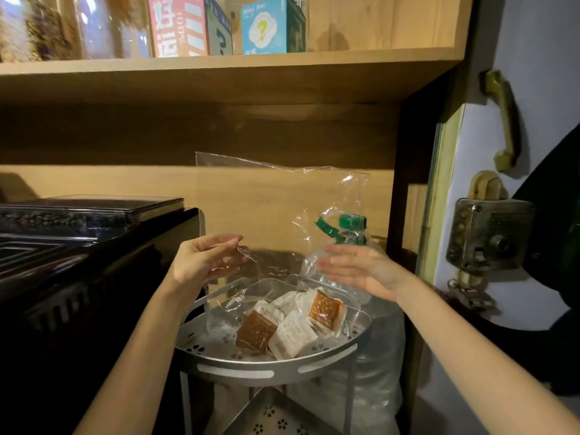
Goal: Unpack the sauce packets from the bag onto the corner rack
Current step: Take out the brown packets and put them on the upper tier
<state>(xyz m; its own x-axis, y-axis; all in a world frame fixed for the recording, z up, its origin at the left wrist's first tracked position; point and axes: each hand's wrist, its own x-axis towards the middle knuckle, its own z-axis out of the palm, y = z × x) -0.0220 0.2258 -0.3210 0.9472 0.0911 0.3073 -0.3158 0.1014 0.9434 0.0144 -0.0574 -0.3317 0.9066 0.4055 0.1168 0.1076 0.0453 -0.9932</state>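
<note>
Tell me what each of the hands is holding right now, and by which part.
The left hand pinches the clear plastic bag by its open edge, low on the left. The right hand is flat with straight fingers against the bag's right side, gripping nothing.

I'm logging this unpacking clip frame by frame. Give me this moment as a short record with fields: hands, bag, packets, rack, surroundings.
left hand: pinches the bag's edge
right hand: open, fingers straight against the bag's side
bag: clear plastic, held upright above the rack
sauce packets: brown and white, piled on the top tier, seemingly still inside the bag's bottom
corner rack: grey perforated metal, lower tier visible
bottle: green cap, behind the bag
</note>
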